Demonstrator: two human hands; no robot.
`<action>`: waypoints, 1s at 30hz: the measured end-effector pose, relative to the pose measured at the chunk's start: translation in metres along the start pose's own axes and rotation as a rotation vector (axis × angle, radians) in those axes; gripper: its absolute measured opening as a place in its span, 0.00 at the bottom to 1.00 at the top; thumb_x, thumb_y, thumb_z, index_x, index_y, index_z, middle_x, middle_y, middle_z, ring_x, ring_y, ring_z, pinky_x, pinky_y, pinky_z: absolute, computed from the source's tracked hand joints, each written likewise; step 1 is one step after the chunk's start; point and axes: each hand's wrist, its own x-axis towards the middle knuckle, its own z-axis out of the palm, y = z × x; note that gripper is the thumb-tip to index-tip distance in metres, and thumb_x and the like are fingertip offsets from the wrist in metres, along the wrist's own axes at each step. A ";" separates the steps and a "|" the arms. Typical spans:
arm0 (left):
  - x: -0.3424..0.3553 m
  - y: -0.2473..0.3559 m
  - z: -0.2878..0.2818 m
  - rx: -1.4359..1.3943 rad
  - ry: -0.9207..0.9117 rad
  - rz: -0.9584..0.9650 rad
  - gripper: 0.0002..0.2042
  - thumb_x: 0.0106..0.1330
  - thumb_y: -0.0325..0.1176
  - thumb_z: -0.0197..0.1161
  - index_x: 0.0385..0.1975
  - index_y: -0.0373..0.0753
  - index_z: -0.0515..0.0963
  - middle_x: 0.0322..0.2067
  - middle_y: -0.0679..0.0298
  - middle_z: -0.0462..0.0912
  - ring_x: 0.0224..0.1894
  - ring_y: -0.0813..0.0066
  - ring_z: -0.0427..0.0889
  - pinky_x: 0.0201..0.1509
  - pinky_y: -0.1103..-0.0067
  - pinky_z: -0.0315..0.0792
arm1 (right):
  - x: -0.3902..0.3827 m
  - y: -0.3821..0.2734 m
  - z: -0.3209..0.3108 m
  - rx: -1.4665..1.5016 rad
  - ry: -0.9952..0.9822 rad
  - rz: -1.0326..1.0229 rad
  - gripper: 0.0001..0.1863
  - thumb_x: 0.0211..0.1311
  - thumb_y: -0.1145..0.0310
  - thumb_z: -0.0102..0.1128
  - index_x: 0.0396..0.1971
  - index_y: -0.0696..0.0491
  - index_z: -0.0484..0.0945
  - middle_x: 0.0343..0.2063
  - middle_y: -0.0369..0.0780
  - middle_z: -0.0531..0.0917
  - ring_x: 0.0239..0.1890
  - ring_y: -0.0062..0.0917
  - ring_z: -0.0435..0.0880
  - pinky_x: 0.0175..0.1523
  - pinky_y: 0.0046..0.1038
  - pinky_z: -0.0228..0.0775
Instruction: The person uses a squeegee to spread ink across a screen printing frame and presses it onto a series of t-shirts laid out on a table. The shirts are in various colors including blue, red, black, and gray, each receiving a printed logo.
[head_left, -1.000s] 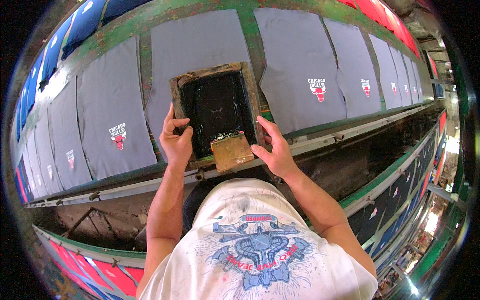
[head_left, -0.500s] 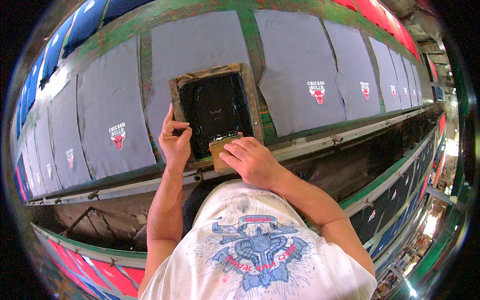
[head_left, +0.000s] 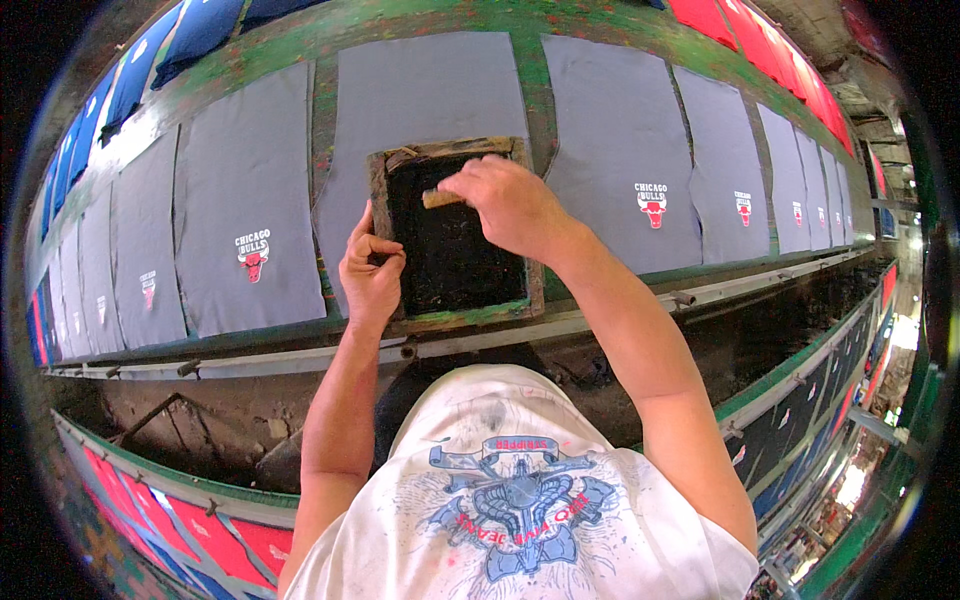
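Over the far half of the dark screen (head_left: pixel 450 265), the right hand (head_left: pixel 500 195) is folded around a small wooden block (head_left: pixel 440 199), palm down. Only the block's left end shows, protruding from beneath the fingers; the hand hides the rest. Its visible edge runs roughly left to right, across the screen's long axis, which leads away from the person. Most of the screen thus lies on the near side of the block, toward the body. The right forearm reaches in diagonally from the lower right, elbow out, wrist crossing the right side of the wooden frame (head_left: pixel 536 290).

At that frame's left side, the left hand (head_left: pixel 375 270) seems to pinch the wood, index finger straight along the outside, the other fingers curled in near the thumb; its forearm rises almost straight.

The frame rests on the near part of a grey cloth panel (head_left: pixel 430 90) on the green bench (head_left: pixel 430 17). Printed grey panels flank it, left (head_left: pixel 240 180) and right (head_left: pixel 610 120), and a metal rail (head_left: pixel 620 311) follows the bench's near edge.
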 end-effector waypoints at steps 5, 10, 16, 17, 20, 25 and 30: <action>0.000 0.000 0.000 0.050 -0.002 0.020 0.08 0.54 0.13 0.67 0.28 0.34 0.84 0.80 0.39 0.74 0.81 0.58 0.76 0.83 0.68 0.65 | -0.011 -0.009 0.013 -0.139 0.051 -0.017 0.22 0.63 0.77 0.63 0.57 0.50 0.90 0.46 0.43 0.90 0.51 0.42 0.88 0.60 0.44 0.82; -0.003 -0.003 0.001 0.020 -0.006 -0.048 0.07 0.57 0.13 0.67 0.30 0.34 0.84 0.80 0.40 0.74 0.80 0.58 0.77 0.82 0.67 0.67 | -0.066 -0.054 0.031 -0.221 0.012 -0.110 0.19 0.68 0.70 0.64 0.57 0.49 0.91 0.49 0.41 0.89 0.52 0.37 0.88 0.62 0.42 0.81; -0.002 0.002 0.001 0.146 0.000 0.057 0.08 0.57 0.15 0.68 0.31 0.37 0.87 0.79 0.40 0.75 0.80 0.54 0.76 0.81 0.65 0.68 | -0.107 -0.094 0.034 -0.158 -0.031 -0.032 0.19 0.71 0.65 0.65 0.59 0.46 0.91 0.50 0.41 0.88 0.54 0.38 0.87 0.64 0.42 0.81; -0.001 0.003 0.001 0.143 0.001 0.059 0.08 0.57 0.15 0.69 0.31 0.37 0.87 0.79 0.40 0.75 0.80 0.54 0.76 0.81 0.65 0.68 | -0.110 -0.095 0.033 -0.082 -0.060 -0.013 0.21 0.68 0.65 0.69 0.60 0.47 0.90 0.53 0.41 0.87 0.57 0.39 0.86 0.66 0.43 0.80; 0.000 0.005 0.002 0.107 0.008 0.097 0.08 0.58 0.15 0.69 0.31 0.37 0.88 0.79 0.40 0.75 0.81 0.53 0.75 0.80 0.66 0.69 | -0.125 -0.091 0.026 0.126 -0.144 0.035 0.30 0.59 0.65 0.81 0.64 0.49 0.88 0.61 0.44 0.84 0.65 0.43 0.82 0.73 0.46 0.76; -0.006 0.020 -0.001 0.132 0.025 0.187 0.08 0.58 0.14 0.70 0.31 0.37 0.87 0.80 0.41 0.74 0.81 0.51 0.76 0.79 0.67 0.70 | -0.152 -0.072 0.038 0.253 0.392 0.510 0.47 0.62 0.64 0.82 0.80 0.56 0.70 0.77 0.55 0.73 0.78 0.54 0.71 0.83 0.51 0.62; -0.008 0.040 -0.002 0.116 0.034 0.283 0.10 0.56 0.12 0.69 0.30 0.38 0.86 0.80 0.41 0.74 0.80 0.49 0.76 0.80 0.65 0.69 | -0.167 -0.068 0.040 0.554 0.336 0.582 0.50 0.70 0.62 0.78 0.87 0.57 0.61 0.82 0.50 0.67 0.85 0.41 0.63 0.88 0.42 0.53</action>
